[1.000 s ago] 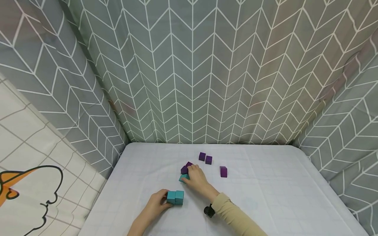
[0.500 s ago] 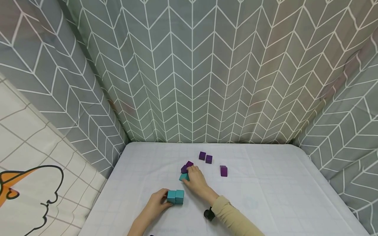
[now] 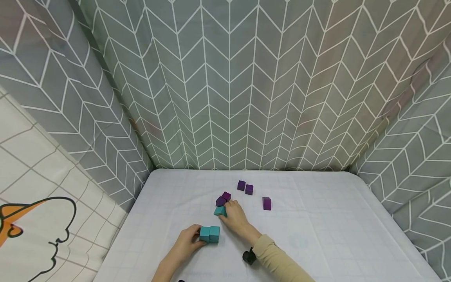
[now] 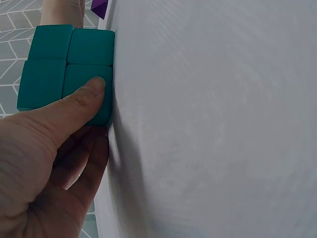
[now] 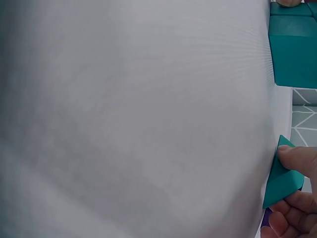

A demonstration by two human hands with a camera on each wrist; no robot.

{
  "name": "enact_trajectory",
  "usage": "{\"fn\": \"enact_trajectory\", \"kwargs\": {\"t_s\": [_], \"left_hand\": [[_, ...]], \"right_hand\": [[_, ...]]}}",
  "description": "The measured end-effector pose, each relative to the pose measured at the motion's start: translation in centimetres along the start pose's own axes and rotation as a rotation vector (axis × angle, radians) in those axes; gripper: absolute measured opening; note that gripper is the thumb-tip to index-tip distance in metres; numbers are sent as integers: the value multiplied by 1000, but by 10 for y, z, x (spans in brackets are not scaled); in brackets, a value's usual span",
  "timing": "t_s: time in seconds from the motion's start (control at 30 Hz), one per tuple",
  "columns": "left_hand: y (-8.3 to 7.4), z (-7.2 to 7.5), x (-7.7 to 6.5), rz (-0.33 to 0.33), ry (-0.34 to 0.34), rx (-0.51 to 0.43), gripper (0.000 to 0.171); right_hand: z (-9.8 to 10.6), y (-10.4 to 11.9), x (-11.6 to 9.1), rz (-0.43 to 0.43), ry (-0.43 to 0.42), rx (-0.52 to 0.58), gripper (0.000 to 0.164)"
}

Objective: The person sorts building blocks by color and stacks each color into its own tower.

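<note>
In the head view, my left hand (image 3: 186, 242) grips a block of several teal cubes (image 3: 209, 234) near the table's front. The left wrist view shows these teal cubes (image 4: 48, 42) in two columns, two high, my thumb pressed on a lower cube. My right hand (image 3: 236, 218) is farther back and to the right, pinching a teal triangular block (image 3: 220, 211). In the right wrist view, the thumb lies on a sloped side of that triangular block (image 5: 285, 181), which rests on the table. A pair of purple blocks (image 3: 220, 201) sits just beyond it, close to my right fingertips.
Two small purple cubes (image 3: 249, 189) lie farther back on the white-covered table (image 3: 317, 219). One purple block (image 3: 266, 203) stands to the right of my right hand. A small black device (image 3: 249, 256) is by my right wrist. Patterned grey curtains (image 3: 229, 98) enclose the table's back and sides.
My right hand has drawn back very slightly, so more of the purple pair and the triangular block shows. My left hand and the teal cubes stay in place.
</note>
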State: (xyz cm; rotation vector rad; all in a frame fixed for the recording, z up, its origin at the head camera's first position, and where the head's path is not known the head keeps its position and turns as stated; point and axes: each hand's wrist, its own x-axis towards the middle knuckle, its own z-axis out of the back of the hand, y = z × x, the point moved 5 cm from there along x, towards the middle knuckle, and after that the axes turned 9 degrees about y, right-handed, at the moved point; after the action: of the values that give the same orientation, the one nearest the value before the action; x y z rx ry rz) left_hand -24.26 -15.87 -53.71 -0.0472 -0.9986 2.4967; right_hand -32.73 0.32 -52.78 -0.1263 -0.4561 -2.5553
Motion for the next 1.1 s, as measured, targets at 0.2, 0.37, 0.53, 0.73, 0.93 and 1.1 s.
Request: {"fn": "enact_trajectory", "kwargs": {"t_s": [0.2, 0.37, 0.53, 0.73, 0.93, 1.1], "left_hand": [[0, -1, 1, 18, 19, -3, 34], [2, -1, 1, 54, 44, -8, 33], [2, -2, 0, 45, 39, -5, 33], [1, -1, 0, 35, 38, -4, 33], [0, 0, 0, 27, 37, -1, 35], [-1, 1, 0, 27, 34, 6, 35]], "right_hand": [[0, -1, 0, 8, 6, -8, 33], [0, -1, 1, 18, 13, -21, 33], [3, -2, 1, 40, 9, -35, 32], [15, -1, 2, 58, -14, -46, 31], [33, 3, 4, 85, -46, -37, 31], [52, 13, 3, 99, -55, -22, 32]]}}
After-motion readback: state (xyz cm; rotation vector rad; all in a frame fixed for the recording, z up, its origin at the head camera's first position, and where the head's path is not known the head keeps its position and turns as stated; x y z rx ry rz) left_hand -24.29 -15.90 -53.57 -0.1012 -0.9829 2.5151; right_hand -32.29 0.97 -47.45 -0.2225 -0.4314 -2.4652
